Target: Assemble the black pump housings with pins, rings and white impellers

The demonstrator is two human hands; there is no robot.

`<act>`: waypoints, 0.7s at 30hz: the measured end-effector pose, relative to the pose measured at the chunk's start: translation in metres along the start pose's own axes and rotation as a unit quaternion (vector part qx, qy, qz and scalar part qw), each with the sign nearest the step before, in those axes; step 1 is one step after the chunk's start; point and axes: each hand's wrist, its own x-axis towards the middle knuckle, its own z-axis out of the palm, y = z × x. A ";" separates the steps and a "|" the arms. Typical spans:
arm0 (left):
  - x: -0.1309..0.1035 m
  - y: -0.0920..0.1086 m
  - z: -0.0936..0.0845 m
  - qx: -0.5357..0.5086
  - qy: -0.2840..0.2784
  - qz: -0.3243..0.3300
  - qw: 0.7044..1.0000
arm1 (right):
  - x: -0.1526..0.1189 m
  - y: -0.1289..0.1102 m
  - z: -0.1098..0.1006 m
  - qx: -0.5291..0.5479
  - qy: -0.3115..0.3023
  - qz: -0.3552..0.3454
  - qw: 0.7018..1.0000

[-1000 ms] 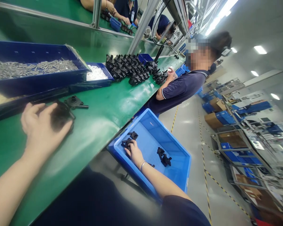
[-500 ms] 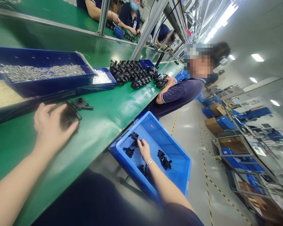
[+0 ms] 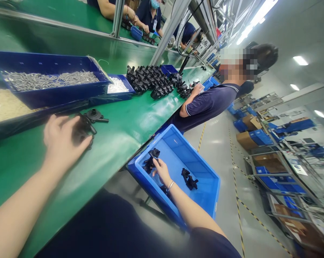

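On the green bench, my left hand curls around a black plastic housing, which is blurred and partly hidden by the fingers. Touching or just behind it lies another black housing, with a round top and a side pipe. Down inside the blue crate, my right hand pinches a black plastic part by its pipe. Below that part are more dark parts, half covered by the hand. A separate pair of black parts rests on the crate floor to the right.
A dark blue bin of metal pins and a smaller bin of white pieces stand along the bench. Beyond them are rows of black housings. A co-worker works past the crate; a metal post rises behind.
My right hand has shifted slightly left in the crate, and the part at its fingertips has turned so its round end shows. My left hand stays around its housing; the view has shifted slightly.
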 end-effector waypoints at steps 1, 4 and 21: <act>0.000 0.000 0.000 -0.001 -0.001 0.001 1.000 | 0.000 -0.001 0.002 0.017 -0.008 0.006 1.000; 0.000 0.000 -0.001 -0.004 -0.006 0.000 1.000 | -0.001 -0.003 0.010 0.054 -0.036 0.024 0.998; -0.002 0.000 0.001 -0.003 0.002 -0.017 1.000 | 0.017 -0.199 0.038 0.105 0.000 -0.237 0.966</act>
